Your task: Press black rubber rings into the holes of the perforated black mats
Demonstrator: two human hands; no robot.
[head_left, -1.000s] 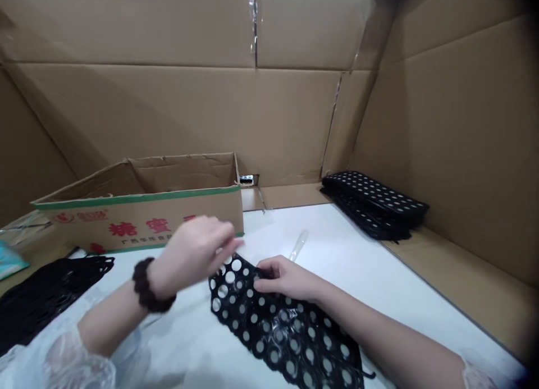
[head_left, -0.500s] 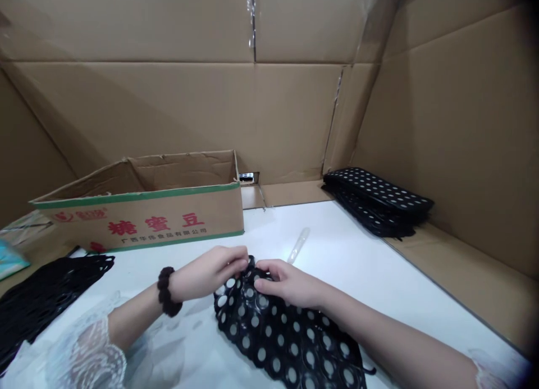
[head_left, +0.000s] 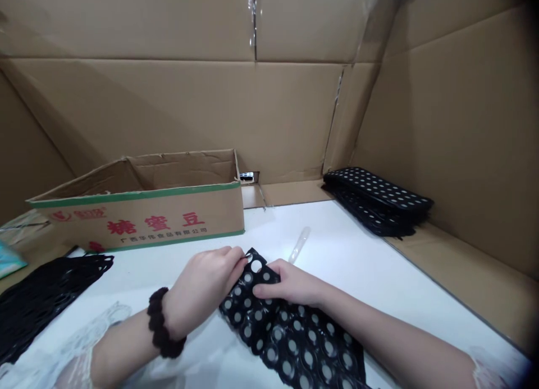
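A black, glossy, flexible sheet with rows of round pale dots lies slanted on the white table in front of me, its lower end cut off by the picture's edge. At its top left edge, my left hand is closed, fingertips pinching the border; a dark scrunchie circles that wrist. My right hand grips the sheet's upper right side, thumb on top and fingers hidden beneath. Near the top corner, a couple of dots look brighter than the greyish ones around them.
An open cardboard box with red lettering stands at the back left. Black net-like material is heaped at left. Behind my right hand lies a clear plastic strip. Stacked dotted black sheets rest at the back right. Cardboard walls enclose the table.
The sheet's top corner has lifted and flattened out between my hands. My left hand has turned, its back now facing up, and its wrist has come lower and nearer. My right hand has barely shifted.
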